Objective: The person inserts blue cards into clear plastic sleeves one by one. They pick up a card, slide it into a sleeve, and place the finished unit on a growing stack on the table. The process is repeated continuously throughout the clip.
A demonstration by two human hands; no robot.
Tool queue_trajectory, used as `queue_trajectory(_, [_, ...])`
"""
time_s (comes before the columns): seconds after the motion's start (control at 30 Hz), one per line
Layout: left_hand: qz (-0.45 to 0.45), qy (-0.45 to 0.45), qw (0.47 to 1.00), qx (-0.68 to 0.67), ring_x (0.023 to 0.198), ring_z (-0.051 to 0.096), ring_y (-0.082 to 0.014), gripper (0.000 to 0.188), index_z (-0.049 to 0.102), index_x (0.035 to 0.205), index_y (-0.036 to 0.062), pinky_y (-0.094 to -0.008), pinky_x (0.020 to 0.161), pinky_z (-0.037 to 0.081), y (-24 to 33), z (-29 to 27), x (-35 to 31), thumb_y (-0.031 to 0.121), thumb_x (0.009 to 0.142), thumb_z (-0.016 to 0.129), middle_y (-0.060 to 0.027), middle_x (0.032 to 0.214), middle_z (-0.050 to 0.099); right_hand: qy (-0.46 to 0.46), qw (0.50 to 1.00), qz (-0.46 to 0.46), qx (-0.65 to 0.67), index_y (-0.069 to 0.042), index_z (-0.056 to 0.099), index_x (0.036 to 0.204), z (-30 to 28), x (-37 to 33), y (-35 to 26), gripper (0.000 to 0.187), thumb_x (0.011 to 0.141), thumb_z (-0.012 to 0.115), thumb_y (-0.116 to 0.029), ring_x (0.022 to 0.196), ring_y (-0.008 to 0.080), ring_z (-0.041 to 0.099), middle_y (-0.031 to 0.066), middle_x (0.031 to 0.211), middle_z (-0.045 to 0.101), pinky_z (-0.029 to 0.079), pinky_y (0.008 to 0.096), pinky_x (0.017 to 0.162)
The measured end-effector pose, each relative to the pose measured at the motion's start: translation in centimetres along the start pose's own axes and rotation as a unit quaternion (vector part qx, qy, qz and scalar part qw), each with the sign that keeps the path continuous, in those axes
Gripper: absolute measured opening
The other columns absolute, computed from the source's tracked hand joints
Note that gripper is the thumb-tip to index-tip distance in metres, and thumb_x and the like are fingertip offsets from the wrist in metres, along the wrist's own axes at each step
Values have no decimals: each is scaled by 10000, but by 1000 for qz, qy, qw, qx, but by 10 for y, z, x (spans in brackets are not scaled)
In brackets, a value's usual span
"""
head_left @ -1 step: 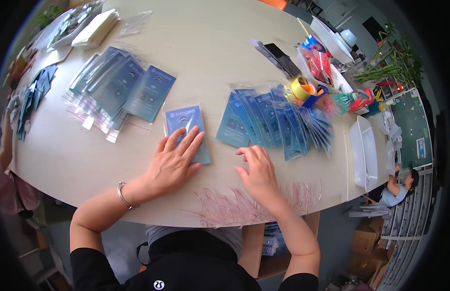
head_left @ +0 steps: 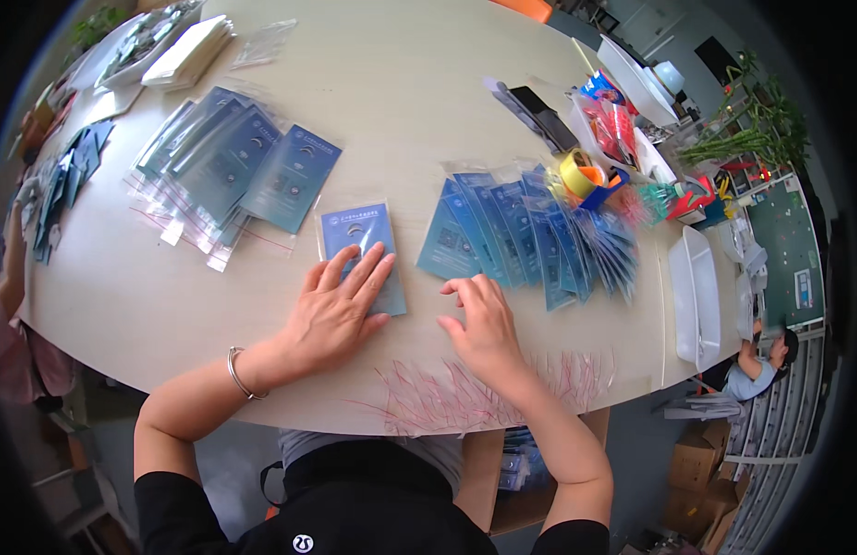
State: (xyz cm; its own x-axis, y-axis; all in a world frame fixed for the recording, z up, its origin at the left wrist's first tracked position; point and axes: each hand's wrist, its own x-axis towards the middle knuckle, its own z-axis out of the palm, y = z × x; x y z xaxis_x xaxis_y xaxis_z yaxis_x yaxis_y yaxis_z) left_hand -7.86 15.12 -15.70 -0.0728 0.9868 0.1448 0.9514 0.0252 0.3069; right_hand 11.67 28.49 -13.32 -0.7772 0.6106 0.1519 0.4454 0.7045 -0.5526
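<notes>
Flat on a blue card in a clear plastic sleeve (head_left: pixel 356 224) lies my left hand (head_left: pixel 341 301), its fingers spread over the card's middle and lower part. My right hand (head_left: pixel 487 328) hovers or rests just right of that card, thumb and forefinger apart and the other fingers curled, with nothing seen in it. Beyond the right hand, a fanned row of sleeved blue cards (head_left: pixel 479 222) overlaps on the table. A second pile of sleeved blue cards (head_left: pixel 230 157) lies at the far left. Thin clear strips with red lines (head_left: pixel 447 398) are scattered along the near edge.
At the right stand a roll of yellow tape (head_left: pixel 574 174), a dark phone-like object (head_left: pixel 544 118) and a white tray (head_left: pixel 695 296). Loose blue cards (head_left: pixel 73 176) lie at the left edge, near another person's arm. An open cardboard box (head_left: pixel 479 481) sits below the table edge.
My right hand has shifted slightly left, toward the card. My left hand keeps its place on the card. The whole view has moved a little.
</notes>
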Motion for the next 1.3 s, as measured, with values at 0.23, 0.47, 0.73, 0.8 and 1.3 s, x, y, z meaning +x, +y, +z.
queue_trajectory(0.23, [1,-5,1000,18,1411,313,-367,720,320,1534,105,-509,1105,285,-2,-2,-6,378,928,595,-107,1600,293,-29,993,-97,62,-95,642,1056,23,20,-7,347,738,777,-57,917,277,535,73,933,538,444,391,807])
queue_trajectory(0.47, [36,6,994,-103,1429,321,-345,640,450,1426,94,-515,1140,263,-15,-12,-8,396,901,655,-109,1570,350,28,974,-225,25,-105,738,829,29,11,6,145,703,781,-46,894,240,554,34,883,588,449,367,778])
queue_trajectory(0.73, [73,-43,992,-96,1439,332,-329,403,599,1050,106,-549,1170,242,-30,-32,-32,357,792,780,-127,1500,441,-13,992,-39,116,-51,743,835,32,7,-1,83,772,794,-68,936,220,509,38,891,570,463,336,784])
queue_trajectory(0.8, [63,3,993,-95,1419,365,-328,305,624,957,100,-546,1161,266,-27,-23,-35,300,792,784,-126,1474,472,-20,994,-32,105,-52,743,834,32,5,-2,84,772,795,-75,961,220,502,40,906,566,458,332,807])
queue_trajectory(1.3, [-65,86,983,-146,1264,468,-335,152,666,807,30,-452,1032,384,-18,-17,-39,151,784,756,-132,1314,540,-45,997,-11,66,-38,709,843,29,6,-7,128,827,753,-157,1005,258,477,68,964,554,401,364,915])
